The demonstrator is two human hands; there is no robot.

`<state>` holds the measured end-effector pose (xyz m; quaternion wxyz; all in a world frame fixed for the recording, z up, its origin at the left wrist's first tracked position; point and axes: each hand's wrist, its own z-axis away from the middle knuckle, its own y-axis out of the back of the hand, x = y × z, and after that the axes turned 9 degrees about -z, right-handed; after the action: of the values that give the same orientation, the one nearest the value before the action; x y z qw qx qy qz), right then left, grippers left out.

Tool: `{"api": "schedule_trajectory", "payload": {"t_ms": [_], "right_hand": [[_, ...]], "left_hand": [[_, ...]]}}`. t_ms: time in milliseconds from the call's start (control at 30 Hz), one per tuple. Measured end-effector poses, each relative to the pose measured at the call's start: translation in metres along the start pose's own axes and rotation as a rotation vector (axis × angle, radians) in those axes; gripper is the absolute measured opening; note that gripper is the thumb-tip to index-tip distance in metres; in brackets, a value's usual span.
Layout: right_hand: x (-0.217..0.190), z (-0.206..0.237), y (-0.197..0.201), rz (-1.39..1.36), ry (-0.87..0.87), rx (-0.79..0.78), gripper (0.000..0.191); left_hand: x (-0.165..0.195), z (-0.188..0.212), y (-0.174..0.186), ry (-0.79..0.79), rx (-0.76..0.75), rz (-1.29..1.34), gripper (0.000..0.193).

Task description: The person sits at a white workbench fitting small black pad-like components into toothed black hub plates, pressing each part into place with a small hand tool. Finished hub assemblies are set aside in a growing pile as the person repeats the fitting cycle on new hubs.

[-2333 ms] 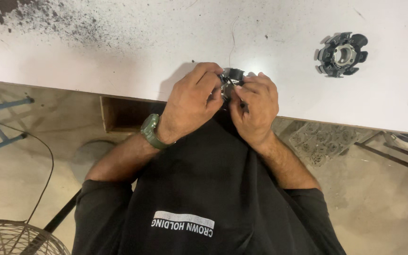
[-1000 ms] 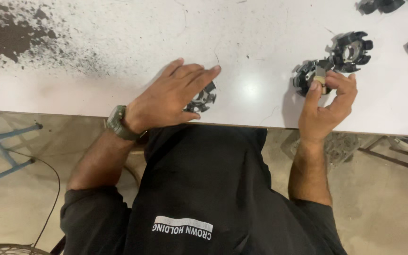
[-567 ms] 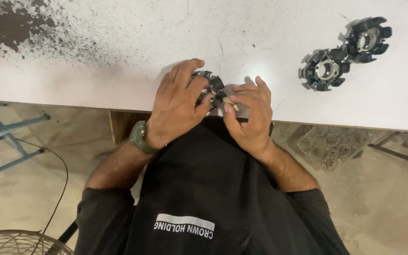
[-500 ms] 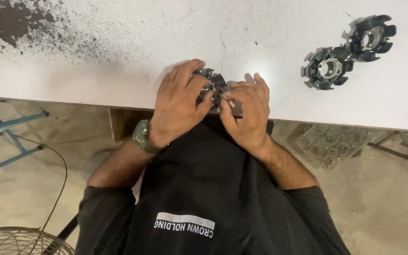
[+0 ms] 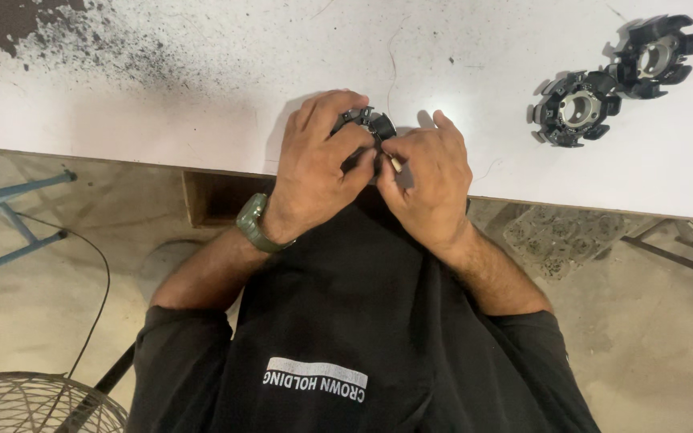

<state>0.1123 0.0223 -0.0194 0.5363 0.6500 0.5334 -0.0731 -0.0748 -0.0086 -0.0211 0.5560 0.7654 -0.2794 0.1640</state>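
A wire fan guard (image 5: 30, 405) is seen at the lower left on the floor. At the near edge of the white table (image 5: 162, 112), a black toothed ring part (image 5: 366, 124) is gripped by the left hand (image 5: 318, 172), a green wristwatch (image 5: 252, 224) on its wrist. The same part is pinched by the right hand (image 5: 427, 180). Two more toothed rings (image 5: 575, 108) (image 5: 655, 56) lie touching, well apart at the right.
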Motion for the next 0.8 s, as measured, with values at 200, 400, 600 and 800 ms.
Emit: {"api": "schedule_trajectory", "payload": {"t_ms": [200,400,600,800], "right_hand": [[0.005,-0.001,0.001,-0.03,0.011,-0.011,0.026],[0.007,0.002,0.001,-0.049,0.054,-0.001,0.027],[-0.003,0.0,-0.005,0.051,0.092,0.018,0.028],[-0.013,-0.004,0.002,0.069,0.08,-0.062,0.028]], "left_hand": [[0.001,0.001,-0.011,0.046,0.032,-0.034,0.016],[-0.004,0.003,-0.019,0.045,0.067,-0.035,0.018],[-0.006,0.006,-0.02,0.043,0.105,-0.029,0.017],[-0.004,0.006,-0.005,0.041,0.08,0.034,0.019]]}}
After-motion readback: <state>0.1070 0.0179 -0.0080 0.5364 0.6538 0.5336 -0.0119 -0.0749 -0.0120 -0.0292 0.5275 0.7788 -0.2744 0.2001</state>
